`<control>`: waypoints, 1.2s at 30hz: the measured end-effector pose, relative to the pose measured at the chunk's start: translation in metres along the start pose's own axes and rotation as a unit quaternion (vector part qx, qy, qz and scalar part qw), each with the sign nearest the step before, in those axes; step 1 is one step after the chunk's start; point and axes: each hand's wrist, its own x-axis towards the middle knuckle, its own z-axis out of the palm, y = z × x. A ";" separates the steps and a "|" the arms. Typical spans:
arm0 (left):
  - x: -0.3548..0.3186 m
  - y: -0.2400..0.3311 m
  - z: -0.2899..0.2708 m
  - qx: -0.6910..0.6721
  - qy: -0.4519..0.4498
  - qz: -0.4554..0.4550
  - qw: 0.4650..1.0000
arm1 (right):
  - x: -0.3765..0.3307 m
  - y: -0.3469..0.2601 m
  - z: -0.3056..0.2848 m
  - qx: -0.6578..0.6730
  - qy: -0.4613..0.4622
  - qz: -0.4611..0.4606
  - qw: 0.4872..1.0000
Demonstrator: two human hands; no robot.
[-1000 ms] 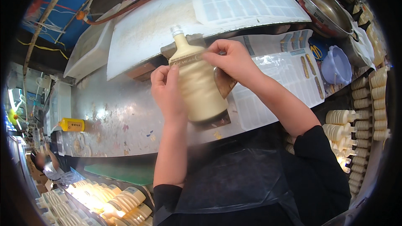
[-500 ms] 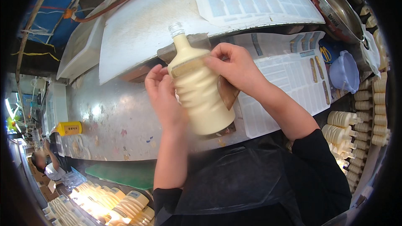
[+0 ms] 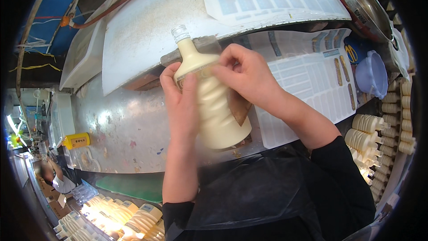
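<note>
A broad silver metal bench (image 3: 120,125) spreads beneath everything, flecked with coloured scraps. From the bottle, a white flat board (image 3: 142,40) stretches from ten to one o'clock, a whitish printed sheet (image 3: 290,111) lies at three, and a round steel basin (image 3: 370,4) sits at two.

The cream, ridged bottle with a clear threaded neck (image 3: 220,120) is at the near part of the bench, neck toward eleven o'clock, base toward five, between both hands.

The right hand (image 3: 249,73) comes to its shoulder from two o'clock, fingers curled narrowly together. The left hand (image 3: 180,102) is at nine, thumb and forefinger slightly apart by the bottle's edge. A lilac plastic bucket (image 3: 373,75) stands at three, a yellow container (image 3: 76,140) at eight.

Smallest, a thin brownish-gold strip (image 3: 204,72) crosses the shoulder between the fingertips; whether either hand grips it, one cannot tell.
</note>
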 end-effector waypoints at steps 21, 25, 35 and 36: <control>0.002 -0.004 0.001 0.016 0.007 -0.003 1.000 | 0.010 0.001 -0.002 -0.027 -0.020 0.034 0.999; 0.001 -0.003 0.002 0.017 0.010 0.002 1.000 | 0.011 0.005 -0.001 -0.028 -0.018 0.023 0.999; 0.002 -0.005 0.001 0.028 0.015 0.003 0.999 | 0.012 0.005 -0.004 -0.014 -0.032 0.033 0.999; 0.003 -0.006 0.001 0.031 0.016 0.004 0.999 | 0.013 0.005 -0.004 -0.010 -0.034 0.034 0.999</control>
